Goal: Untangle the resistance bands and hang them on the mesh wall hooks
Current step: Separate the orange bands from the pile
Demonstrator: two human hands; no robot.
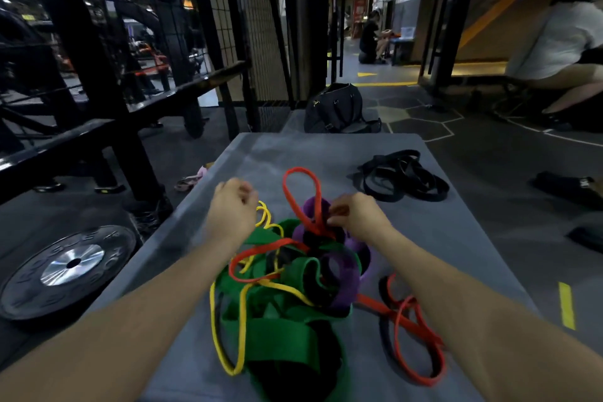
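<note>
A tangled heap of resistance bands lies on the grey mat (440, 238) in front of me: a wide green band (270, 326), a purple band (339, 271), a thin yellow band (225, 346) and a red band (297, 186) looping up at the far side. My left hand (231, 209) has its fingers curled around the yellow band at the heap's far left. My right hand (355, 215) pinches the red band where it crosses the purple one. Another red band (414, 336) trails to the right. The mesh wall (241, 16) stands beyond the mat, far left.
A separate pile of black bands (404, 173) lies on the mat's far right. A weight plate (68, 268) rests on the floor to the left, beside a black steel rack (98, 75). A black bag (336, 108) sits past the mat. People sit at the right and far back.
</note>
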